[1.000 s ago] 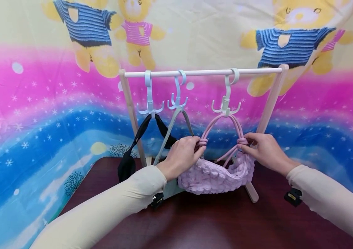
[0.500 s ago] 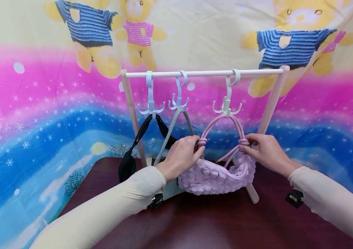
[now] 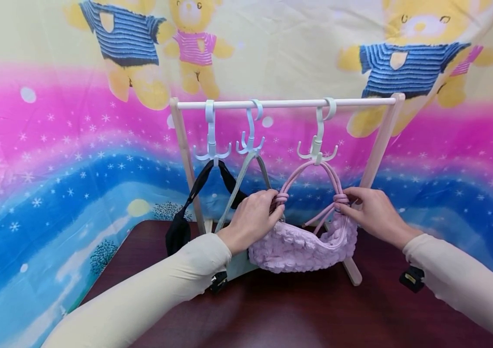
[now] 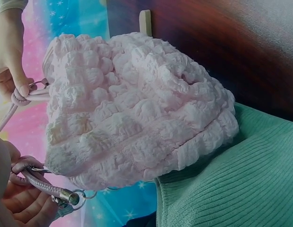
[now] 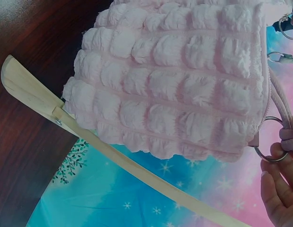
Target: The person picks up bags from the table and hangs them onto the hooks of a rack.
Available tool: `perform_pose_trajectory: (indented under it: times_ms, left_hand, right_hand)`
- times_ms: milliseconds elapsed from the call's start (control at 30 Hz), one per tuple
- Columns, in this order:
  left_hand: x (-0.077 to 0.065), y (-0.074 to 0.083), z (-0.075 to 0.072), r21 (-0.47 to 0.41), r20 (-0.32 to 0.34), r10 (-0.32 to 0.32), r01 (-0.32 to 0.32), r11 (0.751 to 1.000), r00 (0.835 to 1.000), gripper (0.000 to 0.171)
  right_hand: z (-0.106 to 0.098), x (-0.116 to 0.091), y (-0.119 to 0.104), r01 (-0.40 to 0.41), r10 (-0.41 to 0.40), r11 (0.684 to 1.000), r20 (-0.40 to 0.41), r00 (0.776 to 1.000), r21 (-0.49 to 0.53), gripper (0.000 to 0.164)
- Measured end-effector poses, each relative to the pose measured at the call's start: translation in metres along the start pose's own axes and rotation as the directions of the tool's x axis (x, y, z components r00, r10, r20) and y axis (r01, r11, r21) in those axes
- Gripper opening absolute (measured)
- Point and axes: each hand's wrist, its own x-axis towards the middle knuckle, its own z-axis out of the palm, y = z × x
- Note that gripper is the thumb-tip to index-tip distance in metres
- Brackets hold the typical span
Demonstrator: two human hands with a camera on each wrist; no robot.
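A puffy lilac handbag [image 3: 302, 249] hangs by its pink cord handle [image 3: 290, 180] from a pale green hook [image 3: 317, 145] on a small rack. My left hand [image 3: 252, 217] pinches the handle's knot on the left side. On the other side, my right hand [image 3: 372, 212] pinches the matching knot [image 3: 340, 199] between thumb and fingers. In the right wrist view, a metal ring [image 5: 271, 142] joins the cord to the bag beside my right fingers. The left wrist view shows the bag's quilted side [image 4: 132, 109] close up, with a cord end by my left fingers.
The wooden rack [image 3: 378, 142] stands on a dark red table [image 3: 289, 309]. Left of the handbag, a black bag [image 3: 178, 234] and a green ribbed bag [image 4: 231, 179] hang from two blue hooks [image 3: 212, 145]. A printed cloth [image 3: 77, 169] covers the wall behind.
The head view has shifted very slightly. Both hands stay at the knots, and the handbag hangs as before.
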Motion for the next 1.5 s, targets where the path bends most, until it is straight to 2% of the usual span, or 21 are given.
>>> perform_pose_trajectory:
  times_ms: [233, 533, 1233, 1500]
  left_hand:
    - [0.0008, 0.0006, -0.0007, -0.006, -0.006, -0.014, 0.014, 1.000, 1.000, 0.029]
    - [0.0006, -0.0010, -0.0034, -0.003, -0.024, -0.003, 0.003, 1.000, 1.000, 0.029]
    - [-0.0036, -0.0023, -0.0049, -0.027, -0.025, -0.049, 0.049, 0.998, 0.998, 0.032]
    - [-0.0053, -0.0027, -0.0057, -0.037, -0.027, -0.041, 0.040, 0.999, 0.999, 0.031]
  right_hand:
    - [-0.0012, -0.0004, 0.0007, -0.006, 0.006, 1.000, -0.009, 1.000, -0.020, 0.025]
    - [-0.0018, 0.0009, 0.0011, -0.033, 0.033, 0.999, 0.000, 0.999, -0.006, 0.028]
    - [-0.0024, -0.0002, 0.0023, -0.073, 0.073, 0.997, 0.005, 0.997, -0.016, 0.037]
    - [-0.0036, -0.0010, 0.0016, -0.091, 0.091, 0.996, 0.009, 0.996, -0.023, 0.038]
